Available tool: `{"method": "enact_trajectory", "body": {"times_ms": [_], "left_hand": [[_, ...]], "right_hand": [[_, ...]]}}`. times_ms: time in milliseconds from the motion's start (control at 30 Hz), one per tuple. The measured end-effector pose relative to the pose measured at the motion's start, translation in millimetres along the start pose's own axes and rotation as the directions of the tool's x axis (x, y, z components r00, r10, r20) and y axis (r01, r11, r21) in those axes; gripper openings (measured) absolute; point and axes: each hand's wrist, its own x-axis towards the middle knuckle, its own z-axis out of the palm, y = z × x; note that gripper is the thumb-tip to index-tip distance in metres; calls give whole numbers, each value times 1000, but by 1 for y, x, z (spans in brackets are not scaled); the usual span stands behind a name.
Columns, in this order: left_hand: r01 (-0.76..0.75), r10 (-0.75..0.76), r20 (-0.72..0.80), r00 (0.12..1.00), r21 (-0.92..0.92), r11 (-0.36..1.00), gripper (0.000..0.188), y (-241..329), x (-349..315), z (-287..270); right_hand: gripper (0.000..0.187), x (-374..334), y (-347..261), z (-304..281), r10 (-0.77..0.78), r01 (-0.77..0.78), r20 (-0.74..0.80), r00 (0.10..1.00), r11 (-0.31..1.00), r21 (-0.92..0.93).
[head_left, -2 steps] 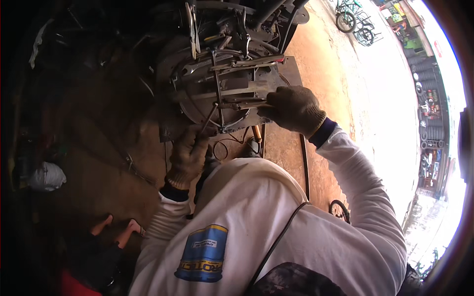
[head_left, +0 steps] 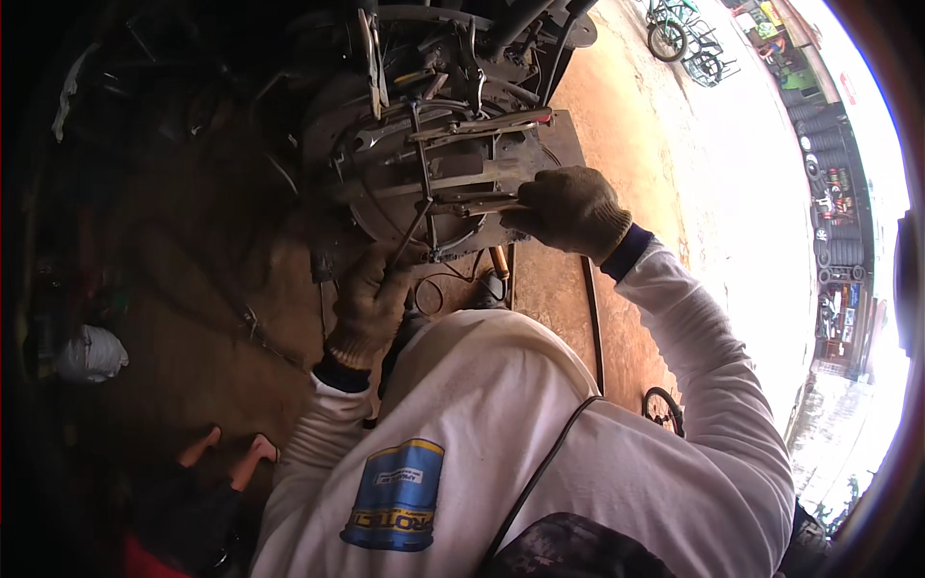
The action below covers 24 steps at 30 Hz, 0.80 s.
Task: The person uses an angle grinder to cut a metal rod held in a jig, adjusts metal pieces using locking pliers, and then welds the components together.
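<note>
My right hand, in a brown knitted work glove, is closed around the handles of pliers. Their jaws reach left to a short metal bar standing across a round metal frame. Opposite it, my gloved left hand pinches a thin metal rod, which slants up to where the plier jaws meet the bar. The frame lies on a dark metal plate. Another pair of pliers with red on its handle lies across the frame just beyond, and a wrench rests farther left.
Upright pliers or clamps stand at the far side. A coiled thin cable hangs below the plate. At lower left are another person's bare feet and a white sack. A wheel lies right; a bicycle stands far right.
</note>
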Motion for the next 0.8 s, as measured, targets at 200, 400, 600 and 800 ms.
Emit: {"method": "enact_trajectory", "body": {"times_ms": [200,400,600,800], "left_hand": [[-75,72,45,996,61,995,13,5,17,1],[-172,168,51,984,83,982,14,12,20,7],[-226,216,177,960,35,973,16,25,45,41],[-486,428,252,868,261,834,23,55,65,63]], "right_hand": [[41,14,-5,-10,51,-47,196,979,999,-24],[41,15,1,-7,13,-13,230,973,1000,-3],[36,10,-10,-22,64,-69,253,965,998,13],[37,-7,-39,-29,141,-159,187,972,984,86]]}}
